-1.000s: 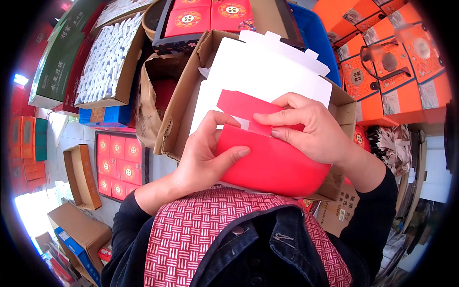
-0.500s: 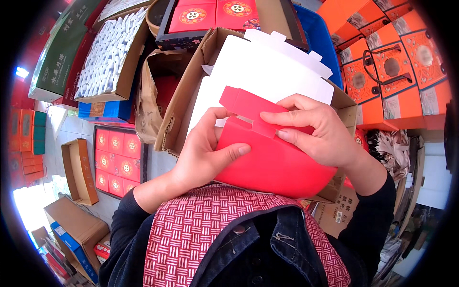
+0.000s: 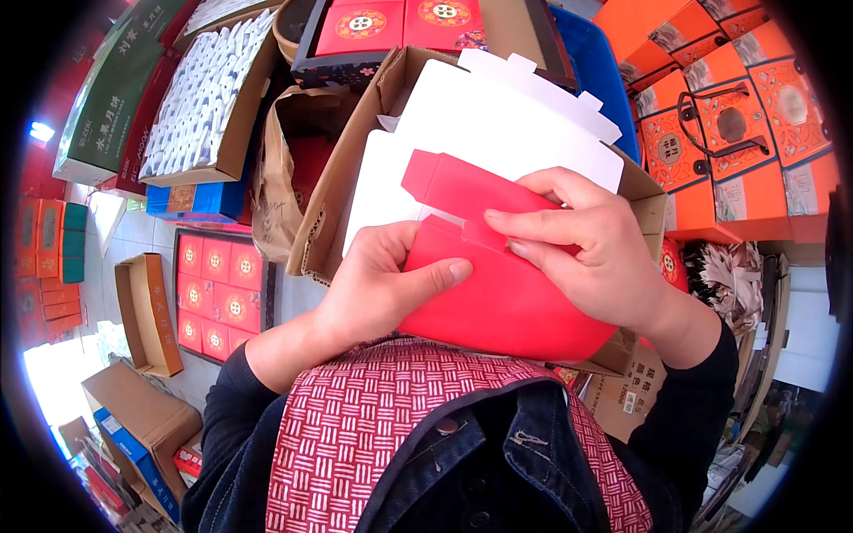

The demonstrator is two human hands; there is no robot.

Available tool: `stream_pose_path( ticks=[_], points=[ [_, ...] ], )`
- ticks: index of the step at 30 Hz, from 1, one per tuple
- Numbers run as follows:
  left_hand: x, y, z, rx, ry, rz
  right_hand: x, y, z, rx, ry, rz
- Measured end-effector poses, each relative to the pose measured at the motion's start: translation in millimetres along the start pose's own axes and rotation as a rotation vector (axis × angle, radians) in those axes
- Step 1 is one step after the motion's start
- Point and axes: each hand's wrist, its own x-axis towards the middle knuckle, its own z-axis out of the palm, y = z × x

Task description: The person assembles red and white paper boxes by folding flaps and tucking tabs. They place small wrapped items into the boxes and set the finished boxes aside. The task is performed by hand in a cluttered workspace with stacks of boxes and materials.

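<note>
A red cardboard box blank, partly folded, is held close in front of my patterned apron. My left hand grips its left edge, thumb flat on the near panel and fingers behind. On the upper right, my right hand pinches a small tab at the fold between thumb and forefinger. A long red flap stands up beyond that tab, with a gap between flap and panel at the left. Behind it, flat white-faced box blanks lie stacked in an open brown carton.
Orange gift boxes are stacked at the right. At the far left stands a carton of white packets. A tray of red boxes and an empty brown box sit at the left. A blue crate stands behind the carton.
The red blank has shifted slightly upward. Its far flap now leans further from the near panel, and my left thumb lies a little further right.
</note>
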Motion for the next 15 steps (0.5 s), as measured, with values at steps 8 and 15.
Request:
stream_pose_path(
  ticks=[8,15],
  points=[
    [-4.8,0.1,-3.0,-0.001,-0.003,0.071,-2.3,-3.0,-8.6,-0.022,-0.006,-0.034],
    [-5.5,-0.2,-5.8,0.058,-0.022,0.108,-1.0,-5.7,-9.8,0.018,-0.022,-0.069]
  ],
)
